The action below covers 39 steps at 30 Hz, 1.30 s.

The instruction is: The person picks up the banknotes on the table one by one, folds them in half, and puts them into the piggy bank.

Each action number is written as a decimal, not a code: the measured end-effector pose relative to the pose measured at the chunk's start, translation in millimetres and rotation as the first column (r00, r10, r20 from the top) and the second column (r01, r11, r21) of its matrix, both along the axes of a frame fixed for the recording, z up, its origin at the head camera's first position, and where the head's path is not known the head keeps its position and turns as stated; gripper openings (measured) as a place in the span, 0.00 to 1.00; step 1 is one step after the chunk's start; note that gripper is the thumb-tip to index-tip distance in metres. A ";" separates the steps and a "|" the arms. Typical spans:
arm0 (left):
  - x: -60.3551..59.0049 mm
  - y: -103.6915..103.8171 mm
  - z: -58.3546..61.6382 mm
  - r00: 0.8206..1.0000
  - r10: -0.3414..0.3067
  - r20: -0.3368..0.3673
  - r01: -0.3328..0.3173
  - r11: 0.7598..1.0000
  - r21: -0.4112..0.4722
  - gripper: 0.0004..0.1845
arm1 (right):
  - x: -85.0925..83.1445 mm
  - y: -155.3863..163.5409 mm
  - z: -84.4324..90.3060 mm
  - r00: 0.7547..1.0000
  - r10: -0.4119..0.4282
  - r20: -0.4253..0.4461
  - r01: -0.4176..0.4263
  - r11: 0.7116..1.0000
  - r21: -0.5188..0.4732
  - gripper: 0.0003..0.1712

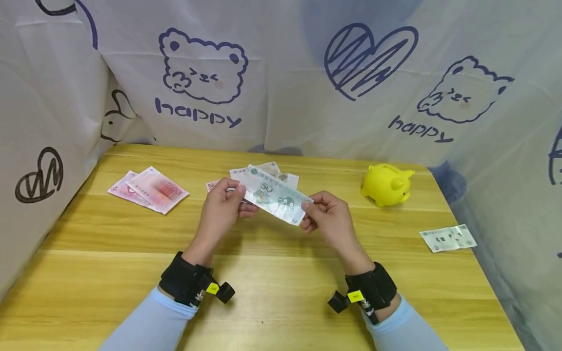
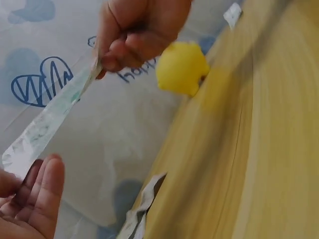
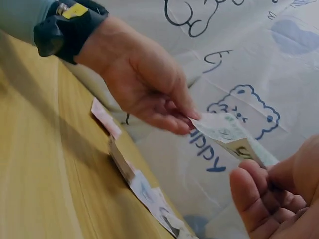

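L hand (image 1: 221, 202) & R hand (image 1: 327, 219) pinch ends of 50 note (image 1: 274, 195) above table (image 1: 281, 282); piggy bank (image 1: 386, 184) far right.

paper 50 note (image 1: 274, 197), glossy plastic piggy bank (image 1: 386, 184), wood table (image 1: 281, 287)

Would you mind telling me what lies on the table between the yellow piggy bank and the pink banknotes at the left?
In the head view, between the yellow piggy bank and the pink banknotes lies a loose pile of banknotes; both hands hold a green 50 note above it.
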<state>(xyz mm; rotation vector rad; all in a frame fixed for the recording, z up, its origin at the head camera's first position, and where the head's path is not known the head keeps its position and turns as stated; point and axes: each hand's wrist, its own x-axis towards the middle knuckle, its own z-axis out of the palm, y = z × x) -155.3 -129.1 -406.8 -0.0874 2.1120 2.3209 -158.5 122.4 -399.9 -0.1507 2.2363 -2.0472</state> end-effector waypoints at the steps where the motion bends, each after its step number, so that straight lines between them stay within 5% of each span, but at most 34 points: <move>1: 0.5 1.5 0.3 1.000 -0.006 0.006 0.006 0.999 0.036 0.12 | 1.2 -1.4 0.0 1.000 -0.007 0.000 0.007 1.000 -0.017 0.08; 7: 6.3 14.1 7.9 0.991 -0.119 0.053 0.106 0.973 0.206 0.09 | 10.6 -10.9 1.3 0.999 -0.016 0.030 0.020 0.991 -0.133 0.07; 12: 11.5 13.0 13.9 0.991 -0.102 0.090 0.091 0.989 0.113 0.09 | 13.9 -12.2 4.6 0.995 0.079 0.066 -0.078 0.997 -0.026 0.11; 19: 15.1 15.5 21.9 0.958 -0.225 0.175 0.233 0.972 -0.025 0.12 | 10.0 -5.5 5.9 0.998 0.058 0.017 -0.059 0.998 0.034 0.13; 39: 14.5 12.5 22.0 0.960 -0.234 0.155 0.222 0.971 0.093 0.16 | 12.4 -8.5 3.2 0.999 0.041 -0.002 -0.041 0.999 -0.017 0.12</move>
